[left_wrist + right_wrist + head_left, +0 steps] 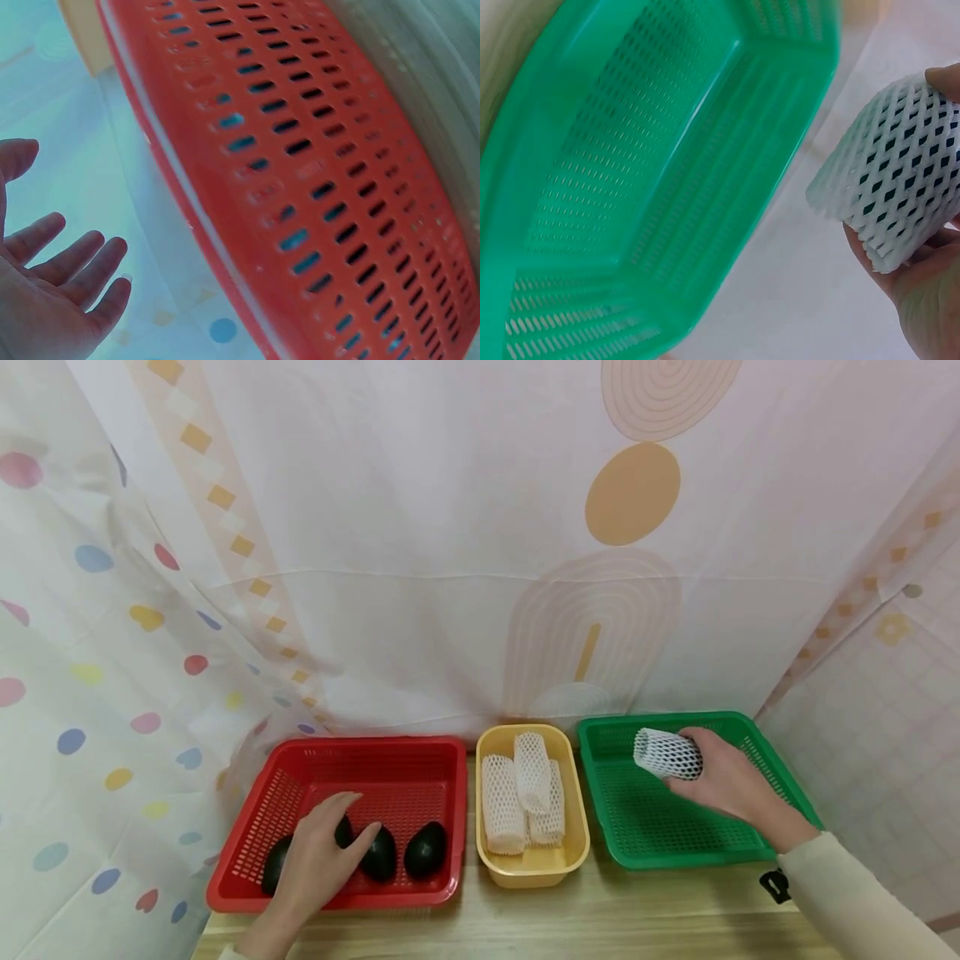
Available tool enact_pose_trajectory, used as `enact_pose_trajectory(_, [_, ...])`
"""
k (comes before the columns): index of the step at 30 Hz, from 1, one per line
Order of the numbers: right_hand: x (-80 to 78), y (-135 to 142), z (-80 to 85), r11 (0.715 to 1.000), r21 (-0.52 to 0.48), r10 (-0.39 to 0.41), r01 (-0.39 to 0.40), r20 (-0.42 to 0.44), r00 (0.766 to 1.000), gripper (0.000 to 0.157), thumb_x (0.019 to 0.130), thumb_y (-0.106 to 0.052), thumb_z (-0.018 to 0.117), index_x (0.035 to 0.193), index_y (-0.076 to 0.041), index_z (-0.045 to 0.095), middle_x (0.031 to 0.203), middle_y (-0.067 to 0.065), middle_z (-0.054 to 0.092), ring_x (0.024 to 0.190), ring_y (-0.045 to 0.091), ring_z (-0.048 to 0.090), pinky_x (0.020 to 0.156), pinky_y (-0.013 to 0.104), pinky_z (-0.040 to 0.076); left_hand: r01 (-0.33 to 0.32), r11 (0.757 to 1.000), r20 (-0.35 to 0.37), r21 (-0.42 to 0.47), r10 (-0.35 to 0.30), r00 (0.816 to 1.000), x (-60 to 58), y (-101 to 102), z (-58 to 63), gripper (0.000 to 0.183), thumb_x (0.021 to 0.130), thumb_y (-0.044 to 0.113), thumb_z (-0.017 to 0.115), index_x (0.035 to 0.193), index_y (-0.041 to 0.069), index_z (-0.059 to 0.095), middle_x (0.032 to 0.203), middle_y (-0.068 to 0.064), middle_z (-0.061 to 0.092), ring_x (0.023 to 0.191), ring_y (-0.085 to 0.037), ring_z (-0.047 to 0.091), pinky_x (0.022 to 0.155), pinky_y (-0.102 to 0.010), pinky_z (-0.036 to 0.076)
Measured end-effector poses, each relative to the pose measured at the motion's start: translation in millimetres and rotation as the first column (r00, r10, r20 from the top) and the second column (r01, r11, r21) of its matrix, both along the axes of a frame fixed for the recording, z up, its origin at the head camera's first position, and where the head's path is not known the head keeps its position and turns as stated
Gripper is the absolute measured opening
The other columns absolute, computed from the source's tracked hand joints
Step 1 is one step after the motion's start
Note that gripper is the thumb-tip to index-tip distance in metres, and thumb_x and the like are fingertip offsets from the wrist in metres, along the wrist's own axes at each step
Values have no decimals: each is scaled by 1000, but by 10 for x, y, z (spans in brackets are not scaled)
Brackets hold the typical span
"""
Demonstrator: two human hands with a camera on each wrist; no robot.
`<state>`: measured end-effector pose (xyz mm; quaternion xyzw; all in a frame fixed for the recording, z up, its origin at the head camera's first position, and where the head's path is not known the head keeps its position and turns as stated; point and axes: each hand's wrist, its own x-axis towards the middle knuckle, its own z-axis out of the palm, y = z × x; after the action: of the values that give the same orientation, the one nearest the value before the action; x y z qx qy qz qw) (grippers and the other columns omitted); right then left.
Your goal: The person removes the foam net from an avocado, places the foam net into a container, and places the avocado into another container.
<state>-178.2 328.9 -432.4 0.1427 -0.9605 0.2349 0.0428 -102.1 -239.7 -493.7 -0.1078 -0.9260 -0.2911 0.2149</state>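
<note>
In the head view my left hand [318, 852] is over the front of a red basket [382, 750], fingers spread and relaxed, thumb near a dark avocado [381, 858]. Another avocado [425, 852] lies to the right, and others are partly hidden behind the hand. The left wrist view shows that hand [60, 292] with nothing in its fingers. Over the green basket [630, 852], my right hand [727, 785] grips a white foam net sleeve [667, 754]. Dark avocado skin shows through the mesh of the sleeve [900, 169] in the right wrist view.
Between the baskets stands a yellow tray [532, 864] with several white foam net sleeves [502, 806]. A small black object [775, 886] is beside the right sleeve cuff. Patterned curtains [420, 635] hang close behind the baskets and at both sides of the wooden table [480, 927].
</note>
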Motion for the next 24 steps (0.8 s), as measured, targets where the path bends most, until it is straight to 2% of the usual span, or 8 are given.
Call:
enact_pose_trajectory(8, [188,-203,8,999,-49,13,-15,-38,999,74,84,-31,85,139,4,52,128,24,62,101,35,65,77,51,57,23,998,5,64,-23,1000,63,132,45,47,86,17,87,126,0,70,126,-20,70,114,-43,65,90,-66,52])
enact_pose_trajectory(14, [339,-345,7,997,-72,27,-34,-95,995,71,82,-28,86,137,4,54,124,21,64,100,33,65,77,50,57,20,995,45,103,-25,999,127,209,-3,48,88,20,86,130,4,69,129,-17,69,117,-42,64,94,-67,48])
enact_pose_trajectory(21, [518,-553,-35,994,-100,39,-54,-140,989,68,79,-25,88,134,0,57,120,14,67,99,28,66,78,48,57,92,991,-30,101,-89,996,193,323,-58,50,83,12,89,128,3,70,127,-15,70,114,-38,65,91,-66,50])
enact_pose_trajectory(24, [608,-629,-68,991,-120,42,-62,-160,986,67,77,-24,89,132,-1,59,119,11,67,99,26,66,77,48,57,107,989,-22,104,-105,994,215,388,-55,52,82,13,89,130,4,69,128,-15,69,116,-38,64,93,-68,48])
